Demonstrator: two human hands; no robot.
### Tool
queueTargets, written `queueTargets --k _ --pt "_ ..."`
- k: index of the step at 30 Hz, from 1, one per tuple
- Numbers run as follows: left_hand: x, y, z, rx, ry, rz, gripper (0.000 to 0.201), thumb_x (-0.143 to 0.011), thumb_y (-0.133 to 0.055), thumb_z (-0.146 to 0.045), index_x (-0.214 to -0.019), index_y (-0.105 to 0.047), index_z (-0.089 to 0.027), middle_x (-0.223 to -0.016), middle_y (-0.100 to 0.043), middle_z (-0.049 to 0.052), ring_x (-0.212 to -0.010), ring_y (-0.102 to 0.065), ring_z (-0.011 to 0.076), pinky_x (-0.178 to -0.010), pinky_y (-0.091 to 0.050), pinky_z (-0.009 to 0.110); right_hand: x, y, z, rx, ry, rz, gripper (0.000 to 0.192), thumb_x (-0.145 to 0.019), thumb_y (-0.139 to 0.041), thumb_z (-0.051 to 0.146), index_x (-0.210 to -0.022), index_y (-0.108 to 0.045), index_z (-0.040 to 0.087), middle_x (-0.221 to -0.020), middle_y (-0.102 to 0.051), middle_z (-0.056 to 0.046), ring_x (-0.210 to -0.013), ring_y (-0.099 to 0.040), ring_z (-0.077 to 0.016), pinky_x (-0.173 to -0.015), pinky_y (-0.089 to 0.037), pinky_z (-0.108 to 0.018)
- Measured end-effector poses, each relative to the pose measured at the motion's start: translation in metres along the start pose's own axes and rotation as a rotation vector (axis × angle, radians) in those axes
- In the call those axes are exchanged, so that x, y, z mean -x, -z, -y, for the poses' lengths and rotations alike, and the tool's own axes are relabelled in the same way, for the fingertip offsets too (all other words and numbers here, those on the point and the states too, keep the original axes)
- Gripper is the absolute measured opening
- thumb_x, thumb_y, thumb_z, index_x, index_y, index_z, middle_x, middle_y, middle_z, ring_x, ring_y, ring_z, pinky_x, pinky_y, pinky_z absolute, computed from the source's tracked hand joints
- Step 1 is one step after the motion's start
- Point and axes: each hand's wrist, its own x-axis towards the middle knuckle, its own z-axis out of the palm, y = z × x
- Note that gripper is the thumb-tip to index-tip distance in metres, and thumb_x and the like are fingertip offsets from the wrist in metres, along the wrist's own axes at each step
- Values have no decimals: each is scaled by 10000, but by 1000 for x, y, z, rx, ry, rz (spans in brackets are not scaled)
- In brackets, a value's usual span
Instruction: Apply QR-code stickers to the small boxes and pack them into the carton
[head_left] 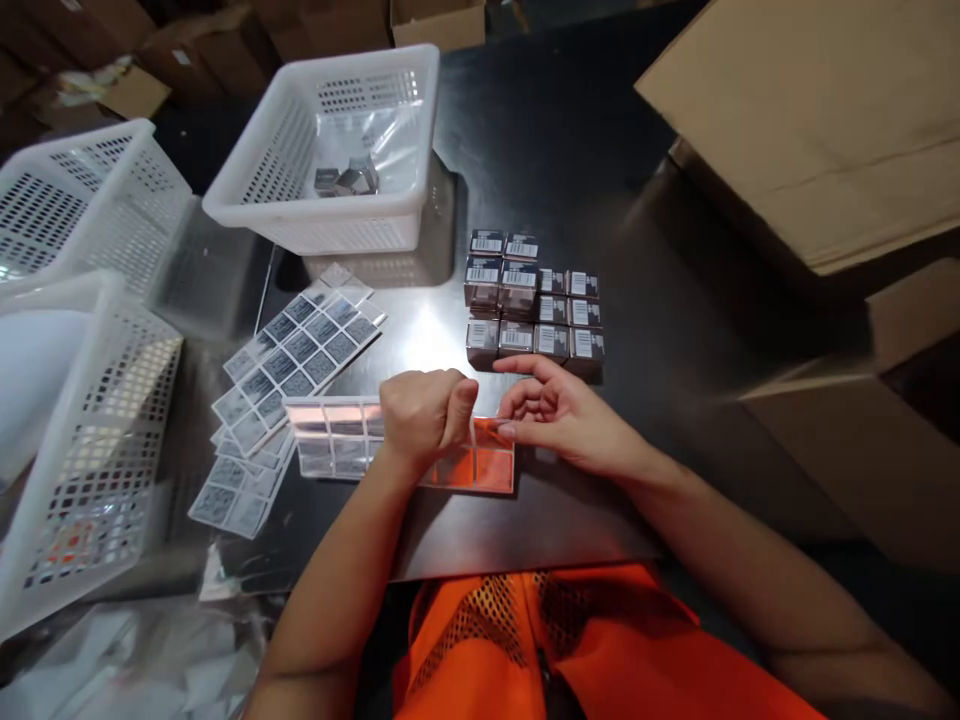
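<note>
My left hand (424, 412) is curled into a fist on top of a glossy sticker sheet (337, 440) that lies flat on the dark table near its front edge. My right hand (559, 410) rests on the sheet's right end, with thumb and fingertips pinched at its upper right corner. Just beyond my fingers stands a block of small barcoded boxes (529, 310), packed side by side and partly stacked. To the left of the sheet lie several sheets of square code labels (300, 355), fanned over one another.
A white plastic basket (330, 150) with a few small boxes and a plastic bag inside stands at the back. Two more white baskets (82, 210) sit at the left. Large cardboard cartons (817, 130) crowd the right side. Loose plastic bags (135, 660) lie at the lower left.
</note>
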Motion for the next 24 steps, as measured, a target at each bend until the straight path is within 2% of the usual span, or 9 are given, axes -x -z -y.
queueTargets --k 5,10,13,15,17,19,21,22,24 --pt "2 -2 0 6 28 -26 768 -1086 -150 -513 -587 -644 -203 -525 -640 44 -475 -546 138 -557 -299 326 1 -5 -4 18 75 -71 555 -765 -825 272 -1237 -536 232 -792 -698 56 -710 -674 -117 -715 -541 -265" --pt "-1 -1 -2 -9 124 -41 763 -1087 -148 -523 -671 -694 -189 -500 -599 23 -442 -502 119 -539 -286 295 3 -6 -4 372 229 -191 402 -871 -753 311 -1253 -662 223 -807 -763 14 -752 -718 -164 -765 -564 -310" --pt "-3 -2 -3 -18 200 2 696 -1082 -206 -501 -700 -696 -188 -476 -554 7 -431 -485 124 -533 -271 284 6 -5 -2 594 294 -194 184 -898 -721 236 -1077 -768 223 -851 -793 -10 -778 -732 -180 -760 -566 -313" --pt "-5 -4 -1 -79 297 73 655 -1070 -246 -499 -703 -693 -190 -457 -521 6 -442 -484 140 -542 -248 290 9 -5 0 718 453 -166 100 -911 -698 181 -927 -789 216 -914 -791 -35 -866 -730 -195 -815 -571 -331" --pt "-8 -5 3 -168 401 159 612 -1059 -283 -486 -731 -707 -191 -513 -587 29 -479 -510 156 -562 -231 298 13 -3 4 784 663 -98 112 -920 -708 192 -857 -794 225 -1007 -764 -60 -986 -707 -207 -899 -571 -354" --pt "-11 -6 8 -220 455 211 557 -1049 -329 -455 -760 -725 -190 -604 -672 58 -519 -541 170 -579 -219 306 16 1 12 735 821 -112 102 -926 -731 263 -843 -789 247 -1052 -718 -64 -1026 -685 -203 -926 -575 -357" --pt "-14 -6 13 -234 473 230 514 -1037 -374 -429 -758 -734 -190 -638 -701 74 -540 -557 182 -586 -208 308 15 9 23 694 876 -271 70 -939 -723 315 -957 -780 278 -1064 -690 -57 -1018 -676 -202 -923 -581 -364" --pt "-15 -6 14 -233 470 234 496 -1031 -395 -420 -754 -737 -190 -631 -700 77 -544 -559 187 -589 -200 308 10 14 29 730 882 -379 149 -945 -714 320 -1084 -760 293 -1086 -693 -58 -1034 -670 -214 -950 -573 -390" --pt "-16 -6 12 -218 449 250 461 -1019 -431 -406 -756 -742 -191 -620 -694 78 -552 -563 192 -594 -185 307 -6 24 40 942 849 -534 454 -946 -702 296 -1392 -618 289 -1224 -702 -89 -1172 -637 -264 -1059 -516 -472"
